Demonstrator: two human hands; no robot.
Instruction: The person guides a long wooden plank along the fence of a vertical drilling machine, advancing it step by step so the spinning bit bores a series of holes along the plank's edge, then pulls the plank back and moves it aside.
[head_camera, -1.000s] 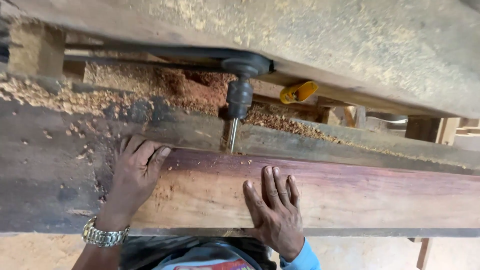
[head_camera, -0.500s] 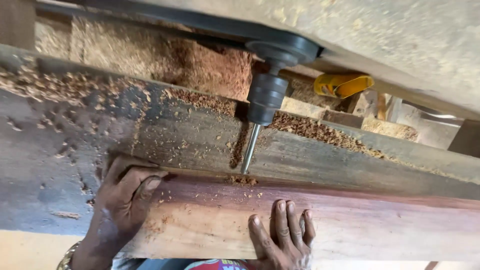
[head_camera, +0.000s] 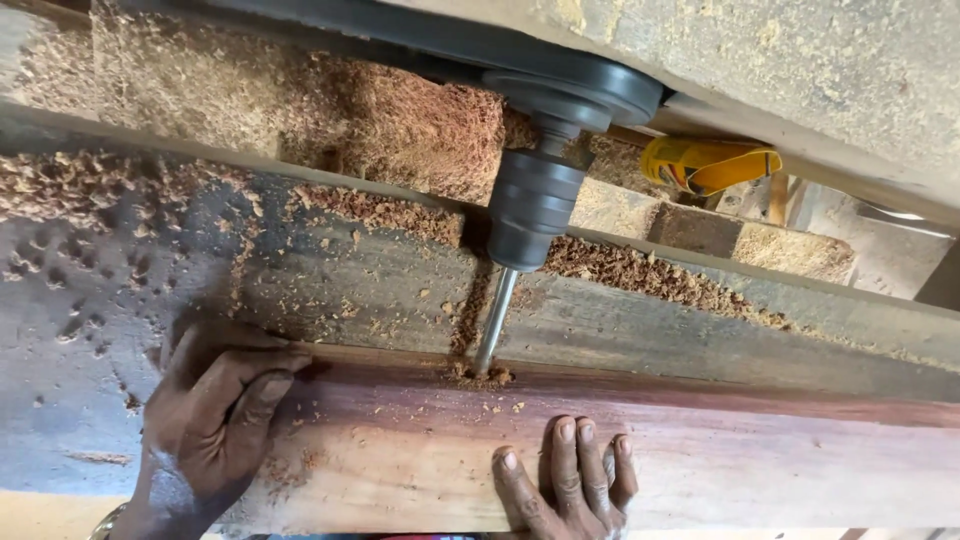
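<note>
A long reddish wooden board (head_camera: 720, 460) lies on a grey machine table (head_camera: 350, 290). My left hand (head_camera: 215, 425) grips the board's left end, fingers curled over its far edge. Flat on the board's face rests my right hand (head_camera: 568, 480), fingers spread, just below a drill bit (head_camera: 492, 325). The bit sticks out of a dark chuck (head_camera: 533, 207) and its tip meets the board's far edge, where fresh chips are piled.
Heaps of sawdust and shavings (head_camera: 400, 125) lie behind the chuck and along the table. A yellow object (head_camera: 708, 163) sits at the back right. The machine's dusty housing (head_camera: 800, 60) overhangs the top of the view.
The view has closed in on the board and chuck. The bit tip now touches the board's edge with more chips around it. Both hands stay on the board.
</note>
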